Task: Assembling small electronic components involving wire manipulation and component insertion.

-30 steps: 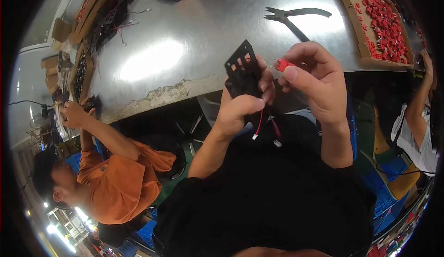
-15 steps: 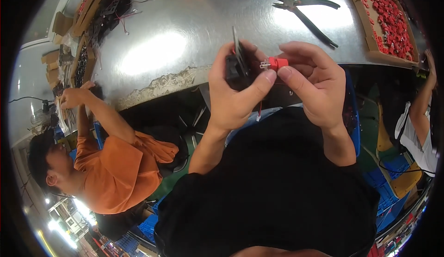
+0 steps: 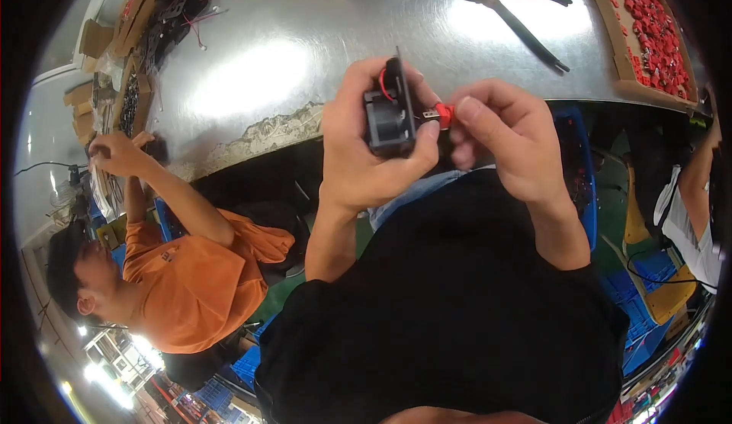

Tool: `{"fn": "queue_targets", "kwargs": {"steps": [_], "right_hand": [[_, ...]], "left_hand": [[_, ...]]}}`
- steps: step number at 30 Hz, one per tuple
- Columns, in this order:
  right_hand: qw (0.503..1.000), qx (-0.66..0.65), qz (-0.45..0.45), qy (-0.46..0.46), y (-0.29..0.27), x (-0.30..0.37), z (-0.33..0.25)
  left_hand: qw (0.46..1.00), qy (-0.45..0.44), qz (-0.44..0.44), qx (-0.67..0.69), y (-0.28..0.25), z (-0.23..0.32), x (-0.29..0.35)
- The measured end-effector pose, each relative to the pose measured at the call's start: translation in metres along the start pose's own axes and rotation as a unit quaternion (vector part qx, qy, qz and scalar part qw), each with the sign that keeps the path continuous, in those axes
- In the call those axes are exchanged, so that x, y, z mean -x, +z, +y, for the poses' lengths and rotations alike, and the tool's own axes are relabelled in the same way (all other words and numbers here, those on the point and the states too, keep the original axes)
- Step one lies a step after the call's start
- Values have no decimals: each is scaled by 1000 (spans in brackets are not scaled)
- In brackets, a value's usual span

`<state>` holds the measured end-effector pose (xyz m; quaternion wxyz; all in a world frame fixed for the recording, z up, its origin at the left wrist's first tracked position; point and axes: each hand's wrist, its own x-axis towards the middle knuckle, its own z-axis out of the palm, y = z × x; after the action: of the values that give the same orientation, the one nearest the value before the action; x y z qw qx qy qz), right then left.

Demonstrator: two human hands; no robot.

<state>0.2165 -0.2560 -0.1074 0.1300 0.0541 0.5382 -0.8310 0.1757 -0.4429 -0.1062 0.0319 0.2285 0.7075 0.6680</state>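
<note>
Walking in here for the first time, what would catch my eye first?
Probably the small red piece with metal prongs, bright at the fingertips of the right hand, just right of the black fan assembly in the left hand. Next, the cardboard tray heaped with red pieces at the upper right, and the co-worker's orange shirt on the left.

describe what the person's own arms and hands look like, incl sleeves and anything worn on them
The left hand and right hand are both ungloved, with no ring, watch or bracelet visible. The forearms are bare too, up to the plain black sleeves of a black top. I see no markings on the sleeves.
</note>
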Motion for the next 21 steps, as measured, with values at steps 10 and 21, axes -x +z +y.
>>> {"fn": "queue_targets", "kwargs": {"steps": [10,21], "right_hand": [[989,37,-16,142,-1,-10,13],[990,72,-117,28,-2,4,10]], "left_hand": [[999,-8,-40,0,6,-8,10],[966,-140,28,215,6,-3,5]]}}
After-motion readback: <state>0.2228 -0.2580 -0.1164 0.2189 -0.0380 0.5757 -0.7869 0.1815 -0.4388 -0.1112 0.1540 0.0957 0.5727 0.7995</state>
